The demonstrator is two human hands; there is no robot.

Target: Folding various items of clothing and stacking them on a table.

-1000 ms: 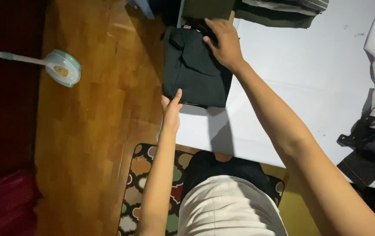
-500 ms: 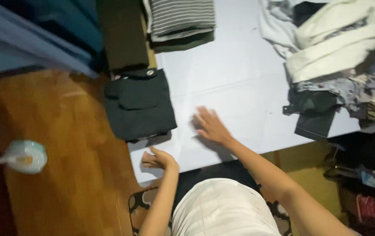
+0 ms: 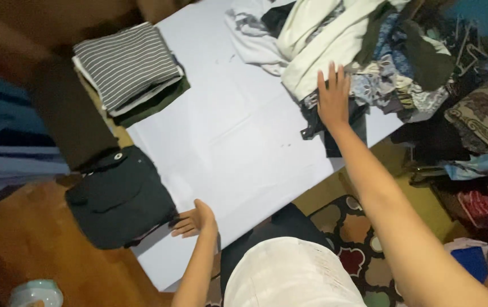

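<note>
Reaching across a white desk (image 3: 238, 131), the right hand (image 3: 334, 101) lay palm down with its fingers (image 3: 331, 77) spread apart and straight, gripping nothing. The fingertips touched the edge of a heap of unfolded clothes (image 3: 369, 51) at the far right of the desk, where a cream garment (image 3: 323, 40) sat beside patterned blue-grey fabric (image 3: 386, 85). Under the palm was a dark garment (image 3: 335, 133) that hung partly over the desk's near edge. The left hand (image 3: 195, 220) rested on the near left part of the desk, its fingers (image 3: 180, 227) loosely apart and pointing left, holding nothing. Its fingertips were just beside a folded black garment (image 3: 119, 199), which lay at the desk's left corner and partly overhung the edge. Farther along the left side sat a folded stack topped by a grey striped garment (image 3: 127, 62), with a dark green layer beneath. Below the desk, a wooden floor (image 3: 39, 256) showed on the left, and a patterned rug (image 3: 363, 239) lay under the person's light shorts (image 3: 284, 278).
</note>
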